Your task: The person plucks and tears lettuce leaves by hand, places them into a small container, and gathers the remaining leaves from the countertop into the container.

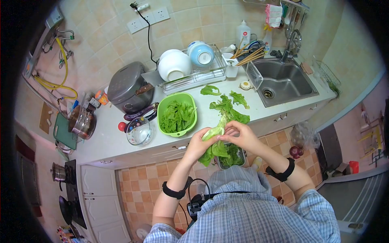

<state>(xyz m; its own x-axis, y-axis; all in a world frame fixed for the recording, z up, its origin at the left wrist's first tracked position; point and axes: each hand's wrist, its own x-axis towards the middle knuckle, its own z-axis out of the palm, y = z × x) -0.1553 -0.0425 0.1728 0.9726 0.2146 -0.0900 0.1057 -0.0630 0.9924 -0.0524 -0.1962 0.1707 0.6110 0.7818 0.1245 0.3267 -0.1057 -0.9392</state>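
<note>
**Between both hands, a lettuce partway through being worked**

At the grip itself, the left hand closes around the pale stalk of the lettuce, while the right hand has its fingers bent in against the same stalk, thumb near the left one. Leaves hang below the grip, and leafy greens lie just beyond it at the counter edge; whether all of those are attached, I cannot tell.

Directly under the hands, a container holds more leaves. Just left of the grip and a little farther, the green basin is well filled with loose leaves, so a good share looks done. What seems left is the held lettuce and, beyond the grip, two loose leaves on the counter.

Nothing tall shows between grip and basin. Past the basin to the left, a glass bowl sits near it, crowding that side, with eggplants behind. Farther off, beyond the basin, stand the rice cooker and the dish rack; to the far right of the grip is the sink.
</note>
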